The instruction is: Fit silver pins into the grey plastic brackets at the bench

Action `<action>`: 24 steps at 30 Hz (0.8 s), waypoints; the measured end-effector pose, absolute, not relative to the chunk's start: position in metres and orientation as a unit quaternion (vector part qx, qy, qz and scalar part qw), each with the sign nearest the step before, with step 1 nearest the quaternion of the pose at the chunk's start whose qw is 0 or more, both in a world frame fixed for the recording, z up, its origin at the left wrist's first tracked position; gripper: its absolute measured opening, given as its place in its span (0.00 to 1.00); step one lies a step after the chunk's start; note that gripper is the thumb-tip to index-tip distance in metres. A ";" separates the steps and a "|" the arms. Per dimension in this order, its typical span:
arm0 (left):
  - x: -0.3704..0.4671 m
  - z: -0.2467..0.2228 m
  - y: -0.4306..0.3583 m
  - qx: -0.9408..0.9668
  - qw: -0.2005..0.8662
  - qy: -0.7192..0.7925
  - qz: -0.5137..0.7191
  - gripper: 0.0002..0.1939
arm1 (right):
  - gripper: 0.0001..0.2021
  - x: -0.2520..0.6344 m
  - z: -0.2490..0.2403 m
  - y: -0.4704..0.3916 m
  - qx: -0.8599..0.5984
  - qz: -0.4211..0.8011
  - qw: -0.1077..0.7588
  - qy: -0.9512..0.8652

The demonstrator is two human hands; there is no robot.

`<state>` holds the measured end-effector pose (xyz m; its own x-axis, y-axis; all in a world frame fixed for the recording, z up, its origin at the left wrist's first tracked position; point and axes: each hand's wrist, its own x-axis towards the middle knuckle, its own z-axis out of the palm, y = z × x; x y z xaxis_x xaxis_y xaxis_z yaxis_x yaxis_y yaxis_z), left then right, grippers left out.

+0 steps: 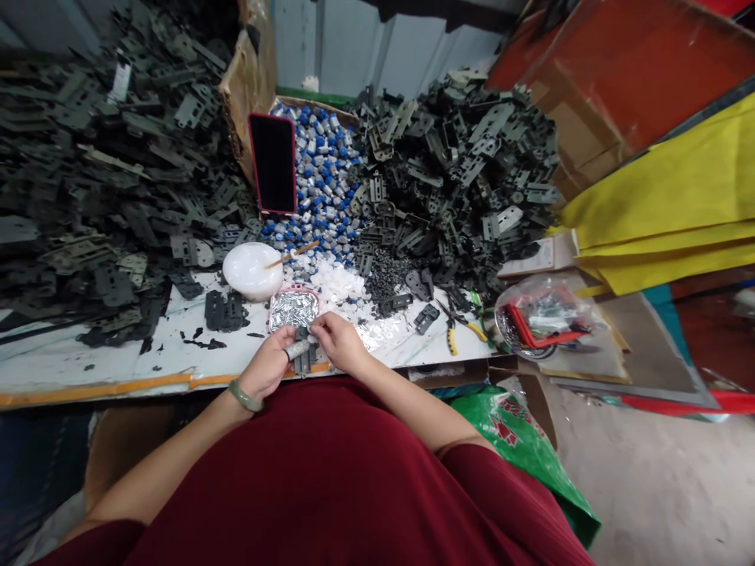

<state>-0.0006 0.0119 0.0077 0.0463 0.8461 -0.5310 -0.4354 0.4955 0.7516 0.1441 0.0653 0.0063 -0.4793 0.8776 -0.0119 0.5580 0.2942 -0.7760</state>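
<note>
My left hand (270, 368), a green bangle on its wrist, grips a dark grey plastic part (304, 360) at the table's front edge. A grey wrap covers one of its fingers. At the upper end of that part, the fingers of my right hand (338, 339) are pinched together; what they hold is too small to make out. Just beyond both hands sits a pink-rimmed tray (271, 314) of small shiny metal pins. Close by are a pile of small white pieces (337, 283) and some scattered flat silvery bits (377, 334).
Heaps of dark grey parts rise at left (118, 173) and right (454, 173). Between them lie blue-and-silver motors (327, 173), a phone (274, 165) and a white bowl (251, 271). Yellow-handled pliers (453, 334) and a plastic bag (548, 314) are at right.
</note>
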 end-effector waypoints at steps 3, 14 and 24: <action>-0.002 0.007 0.013 0.215 0.692 0.520 0.452 0.14 | 0.05 0.142 0.008 0.066 -0.457 0.372 0.225 -0.776; -0.007 -0.005 0.010 0.316 0.645 0.540 0.438 0.12 | 0.05 0.160 -0.005 0.097 -0.433 0.505 0.185 -0.723; -0.008 0.000 0.006 0.267 0.649 0.557 0.444 0.14 | 0.12 0.128 0.031 0.238 -0.468 0.048 0.064 -0.880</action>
<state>-0.0078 0.0058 -0.0002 -0.0149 0.8742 -0.4853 -0.2791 0.4624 0.8416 0.1280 0.2380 0.0309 -0.5543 0.8296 0.0678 0.8172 0.5578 -0.1451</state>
